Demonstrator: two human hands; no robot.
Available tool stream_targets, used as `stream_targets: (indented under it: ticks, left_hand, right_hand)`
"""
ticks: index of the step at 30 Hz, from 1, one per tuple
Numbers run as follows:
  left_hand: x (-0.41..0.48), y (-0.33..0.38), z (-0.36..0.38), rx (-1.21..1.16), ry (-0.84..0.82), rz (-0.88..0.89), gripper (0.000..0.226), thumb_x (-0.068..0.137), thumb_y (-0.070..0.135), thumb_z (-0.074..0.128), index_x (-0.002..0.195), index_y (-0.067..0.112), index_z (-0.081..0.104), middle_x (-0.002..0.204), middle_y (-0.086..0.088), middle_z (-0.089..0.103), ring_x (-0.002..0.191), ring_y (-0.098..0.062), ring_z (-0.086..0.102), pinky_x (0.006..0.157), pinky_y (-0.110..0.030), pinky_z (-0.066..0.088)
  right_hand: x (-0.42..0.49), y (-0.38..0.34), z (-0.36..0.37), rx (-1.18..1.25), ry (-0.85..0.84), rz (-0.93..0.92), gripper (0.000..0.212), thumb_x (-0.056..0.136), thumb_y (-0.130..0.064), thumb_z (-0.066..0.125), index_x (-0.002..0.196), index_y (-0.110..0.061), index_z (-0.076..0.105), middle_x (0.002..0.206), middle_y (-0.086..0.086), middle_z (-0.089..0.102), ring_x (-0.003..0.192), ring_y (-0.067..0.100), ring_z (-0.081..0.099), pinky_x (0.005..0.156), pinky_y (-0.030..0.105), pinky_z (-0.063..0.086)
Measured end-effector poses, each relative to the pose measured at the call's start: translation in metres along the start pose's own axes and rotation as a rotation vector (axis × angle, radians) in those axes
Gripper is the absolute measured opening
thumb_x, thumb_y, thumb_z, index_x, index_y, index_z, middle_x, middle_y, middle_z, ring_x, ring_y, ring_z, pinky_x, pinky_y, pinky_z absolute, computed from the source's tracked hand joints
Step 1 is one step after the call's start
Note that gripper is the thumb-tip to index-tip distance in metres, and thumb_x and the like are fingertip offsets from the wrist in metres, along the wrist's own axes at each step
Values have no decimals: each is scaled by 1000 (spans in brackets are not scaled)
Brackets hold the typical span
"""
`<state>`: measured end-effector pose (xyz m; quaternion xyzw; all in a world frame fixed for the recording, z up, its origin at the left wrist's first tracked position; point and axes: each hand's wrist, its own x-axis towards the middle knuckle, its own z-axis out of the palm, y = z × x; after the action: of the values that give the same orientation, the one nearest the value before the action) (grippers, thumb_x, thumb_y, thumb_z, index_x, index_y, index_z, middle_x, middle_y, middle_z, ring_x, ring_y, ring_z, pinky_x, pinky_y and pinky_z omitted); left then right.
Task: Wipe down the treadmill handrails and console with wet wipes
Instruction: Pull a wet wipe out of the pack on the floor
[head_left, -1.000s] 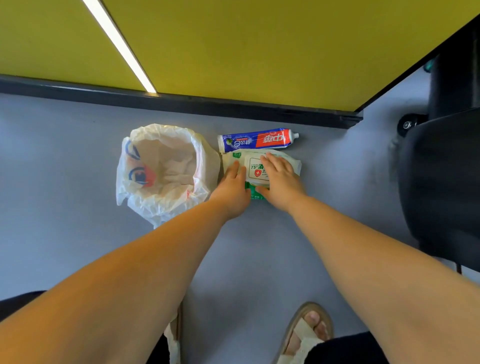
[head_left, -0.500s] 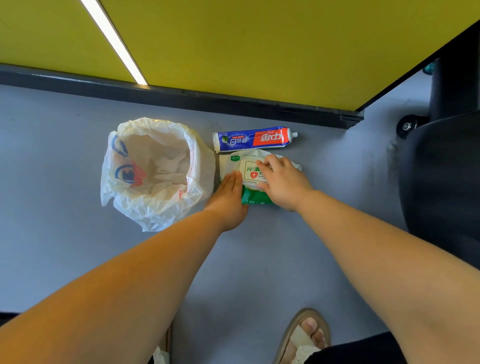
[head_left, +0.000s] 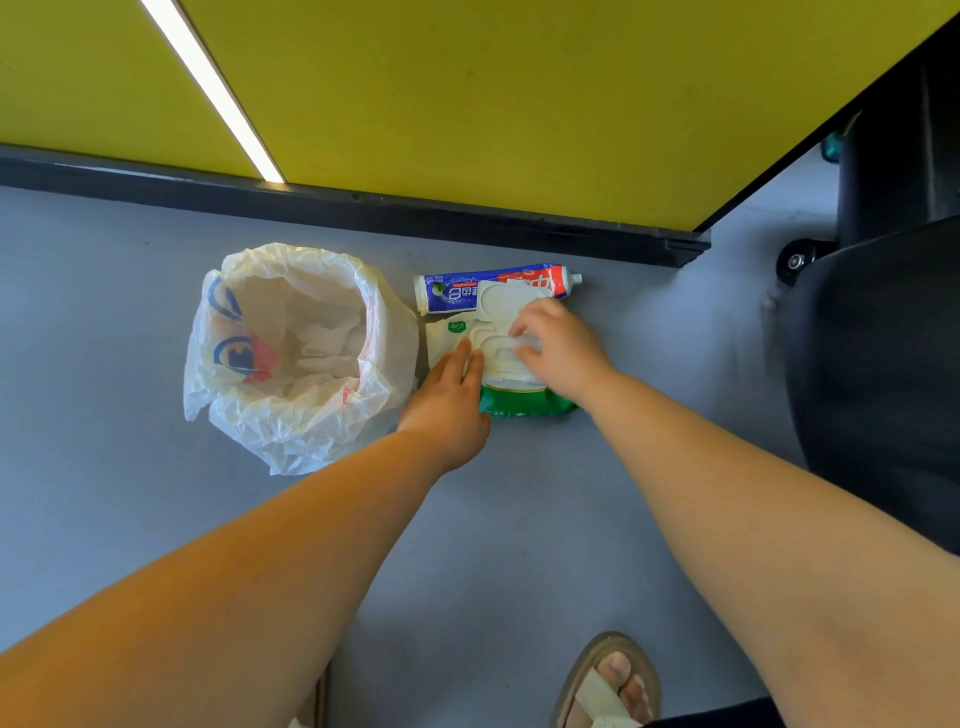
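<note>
plastic bag (head_left: 311, 436) left of wipes pack (head_left: 524, 404) | toothpaste tube (head_left: 449, 293) just behind pack | all on floor (head_left: 519, 545)

My hands: two, left hand (head_left: 449, 400) and right hand (head_left: 563, 348)
Wipes pack (head_left: 524, 406): one, with one flip lid (head_left: 511, 301)
Toothpaste tube (head_left: 447, 293): one
Plastic bag (head_left: 306, 421): one
Sandal (head_left: 584, 670): one fully seen, on my foot
Black wheel (head_left: 795, 261): one, far right

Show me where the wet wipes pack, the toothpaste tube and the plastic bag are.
wet wipes pack (head_left: 524, 402): head view, green lower edge.
toothpaste tube (head_left: 449, 293): head view, blue left end.
plastic bag (head_left: 311, 426): head view, crumpled near wall.
</note>
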<state>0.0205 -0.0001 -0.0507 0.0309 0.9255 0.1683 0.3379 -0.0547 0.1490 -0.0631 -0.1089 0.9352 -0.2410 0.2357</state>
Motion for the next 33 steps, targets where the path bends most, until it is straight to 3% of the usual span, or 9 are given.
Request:
stream_targets:
  ticks: [3, 6, 17, 29, 33]
  left_hand:
    - [1, 0, 2, 20, -16, -7, 72, 102, 30, 40, 152, 14, -9, 159, 0, -17, 147, -21, -8, 118, -36, 14]
    - [0, -1, 4, 31, -14, -14, 73, 101, 29, 41, 152, 15, -9, 159, 1, -18, 147, -20, -8, 117, -35, 15]
    - [-1, -1, 3, 8, -2, -19, 72, 101, 30, 43, 153, 15, -5, 160, 0, -14, 147, -21, -5, 117, -36, 14]
    - [-1, -4, 4, 0, -13, -11, 72, 101, 32, 43, 153, 17, -5, 160, -1, -12, 147, -22, -3, 117, -36, 14]
    - [-1, -4, 4, -8, -15, -9, 73, 100, 31, 44, 153, 18, -5, 160, 0, -11, 147, -22, -2, 117, -36, 16]
  right_hand:
    - [-12, 1, 7, -33, 46, -51, 26, 91, -15, 62, 116, -9, 60, 131, 7, 45, 121, 22, 43, 96, 29, 38]
    - [-14, -1, 11, -100, 138, -104, 19, 88, -20, 66, 104, -9, 64, 121, 6, 47, 117, 21, 43, 91, 37, 46]
    - [-1, -19, 10, -264, 58, 29, 30, 92, -31, 61, 114, -11, 62, 124, 5, 45, 119, 19, 40, 81, 27, 41]
    - [-6, -18, 6, -348, 20, -161, 24, 96, -22, 54, 118, -13, 58, 124, 6, 45, 117, 23, 39, 75, 30, 42]
    - [0, -18, 9, -440, 27, -163, 20, 96, -23, 54, 111, -12, 59, 118, 6, 47, 112, 22, 44, 68, 27, 32]
